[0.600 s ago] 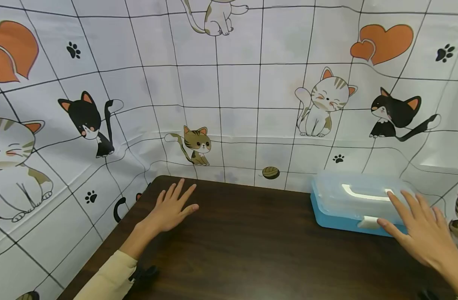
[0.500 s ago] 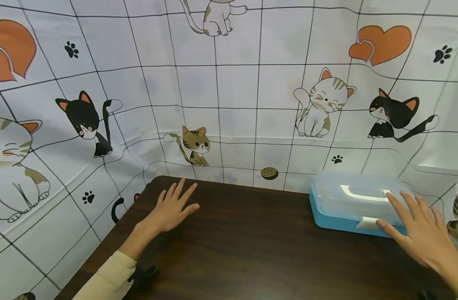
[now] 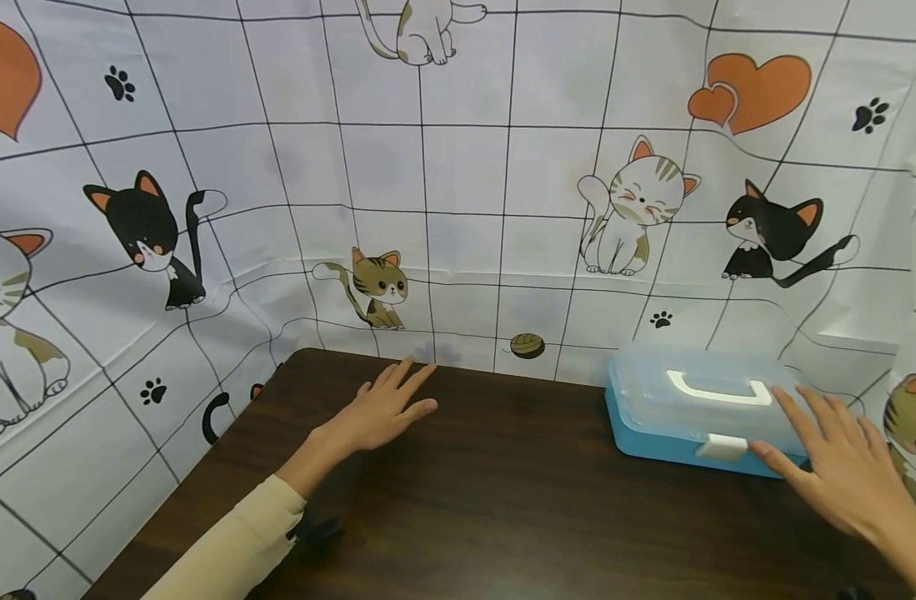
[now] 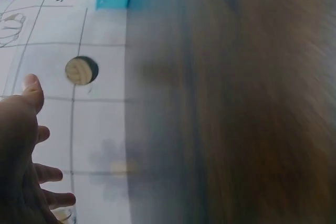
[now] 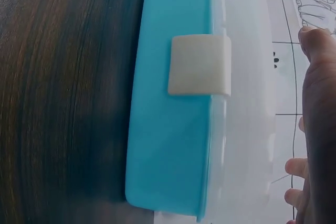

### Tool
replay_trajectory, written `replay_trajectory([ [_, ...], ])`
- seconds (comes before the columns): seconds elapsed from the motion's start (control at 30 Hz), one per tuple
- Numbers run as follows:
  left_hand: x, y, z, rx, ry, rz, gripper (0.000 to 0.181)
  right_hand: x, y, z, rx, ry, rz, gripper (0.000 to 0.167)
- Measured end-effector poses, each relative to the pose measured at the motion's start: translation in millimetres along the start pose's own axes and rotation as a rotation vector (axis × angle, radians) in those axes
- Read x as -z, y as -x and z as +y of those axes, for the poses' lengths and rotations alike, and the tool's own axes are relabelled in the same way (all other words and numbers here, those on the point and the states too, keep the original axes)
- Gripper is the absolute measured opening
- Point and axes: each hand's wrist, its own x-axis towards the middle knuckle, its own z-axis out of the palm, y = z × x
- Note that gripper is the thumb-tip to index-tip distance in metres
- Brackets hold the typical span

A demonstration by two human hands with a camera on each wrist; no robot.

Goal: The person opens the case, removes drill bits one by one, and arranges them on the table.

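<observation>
A blue storage box [image 3: 653, 442] with a frosted clear lid [image 3: 653, 375] sits at the back right of the table. Its white handle [image 3: 716, 392] lies on top, and a white latch [image 3: 723, 447] is on the front; in the right wrist view the latch [image 5: 199, 65] lies flat against the blue side. My right hand [image 3: 840, 462] is spread at the box's right front; whether it touches the lid cannot be told. With fingers extended and holding nothing, my left hand [image 3: 378, 412] is over the back left of the table, well apart from the box.
The dark wooden table [image 3: 488, 492] ends at the back against a white sheet [image 3: 465, 167] printed with cats and grid lines. That sheet also runs along the left side. A dark strap [image 3: 318, 529] shows by the left wrist.
My left hand has shifted right over the table. The right hand stays by the box, which remains closed. The head view has turned slightly.
</observation>
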Motion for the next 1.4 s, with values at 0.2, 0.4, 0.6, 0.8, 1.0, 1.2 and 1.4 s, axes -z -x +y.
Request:
replay_trajectory([
  [0.2, -17.4, -33.0, 17.6, -0.06, 0.046, -0.035, 0.072, 1, -0.7, 8, -0.022, 0.0, 0.006, 0.096],
  [0.4, -34.4, -57.5, 41.9, -0.119, 0.065, -0.053, 0.071, -1, 8.6, 11, -0.016, -0.028, -0.005, 0.096],
  [0.6, -57.7, -72.6, 67.9, -0.153, 0.15, -0.089, 0.07, -12, 18.6, 4, -0.013, -0.04, -0.035, 0.098],
  [0.8, -77.8, -94.1, 107.1, -0.233, 0.192, -0.111, 0.069, -8, 22.3, -3, -0.021, -0.038, -0.031, 0.1],
  [1.0, -88.3, -116.1, 147.7, -0.311, 0.251, -0.06, 0.067, 1, 21.2, -7, -0.015, -0.043, -0.027, 0.1],
  [1.2, -104.2, -133.8, 178.7, -0.339, 0.317, 0.035, 0.066, 5, 25.2, -5, 0.027, -0.058, -0.026, 0.096],
  [1.4, -115.2, -144.7, 200.2, -0.31, 0.353, 0.054, 0.075, 7, 29.3, -4, 0.0, -0.069, -0.044, 0.095],
])
